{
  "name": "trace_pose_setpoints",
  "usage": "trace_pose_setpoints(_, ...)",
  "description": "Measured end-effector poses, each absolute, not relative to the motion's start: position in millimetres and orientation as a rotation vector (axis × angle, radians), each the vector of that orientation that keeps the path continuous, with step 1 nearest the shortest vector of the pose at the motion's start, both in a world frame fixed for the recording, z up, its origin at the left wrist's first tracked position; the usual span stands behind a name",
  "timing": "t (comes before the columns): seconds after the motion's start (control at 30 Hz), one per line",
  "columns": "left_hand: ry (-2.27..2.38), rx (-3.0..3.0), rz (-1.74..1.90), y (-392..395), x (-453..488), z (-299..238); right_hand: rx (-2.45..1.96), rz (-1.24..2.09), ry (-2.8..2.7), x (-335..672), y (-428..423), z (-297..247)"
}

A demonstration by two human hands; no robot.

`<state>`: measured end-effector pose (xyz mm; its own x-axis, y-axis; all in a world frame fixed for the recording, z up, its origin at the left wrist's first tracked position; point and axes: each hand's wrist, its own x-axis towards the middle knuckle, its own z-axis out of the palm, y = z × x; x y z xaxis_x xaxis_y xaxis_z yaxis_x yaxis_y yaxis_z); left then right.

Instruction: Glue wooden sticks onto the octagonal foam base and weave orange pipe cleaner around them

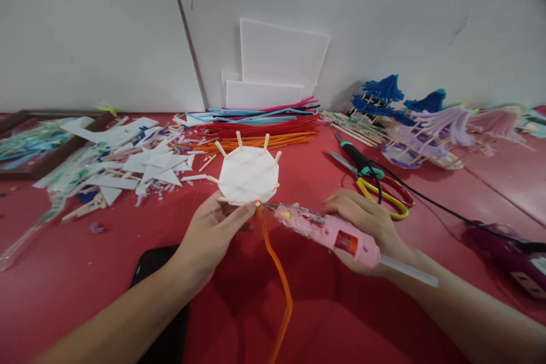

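Note:
My left hand (212,231) pinches a white foam disc (248,175) with several short wooden sticks poking from its rim, held just above the red table (85,290). An orange pipe cleaner (279,273) hangs from the disc's lower edge and curls toward me. In my right hand (367,224) is a pink hot glue gun (328,230), fingers wrapped round it. Its metal nozzle touches the spot where the pipe cleaner meets the disc. A clear glue stick juts from the gun's back.
A pile of coloured pipe cleaners (264,128) and white foam sheets (277,65) lie by the wall. Foam scraps (128,165) are on the left, yellow scissors (384,193) and tasselled stick models (426,125) on the right. A black phone (149,267) lies under my left forearm.

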<state>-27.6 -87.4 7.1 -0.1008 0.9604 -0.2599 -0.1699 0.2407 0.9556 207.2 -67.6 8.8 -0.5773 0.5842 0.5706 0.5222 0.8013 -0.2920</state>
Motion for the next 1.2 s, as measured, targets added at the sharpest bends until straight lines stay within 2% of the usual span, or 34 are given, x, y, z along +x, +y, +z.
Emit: trace_pose_setpoints(1.2,1.301,0.826,1.181,-85.0,-29.1,3.1,-0.924,0.04,-2.242,212.2,-67.5,7.6)
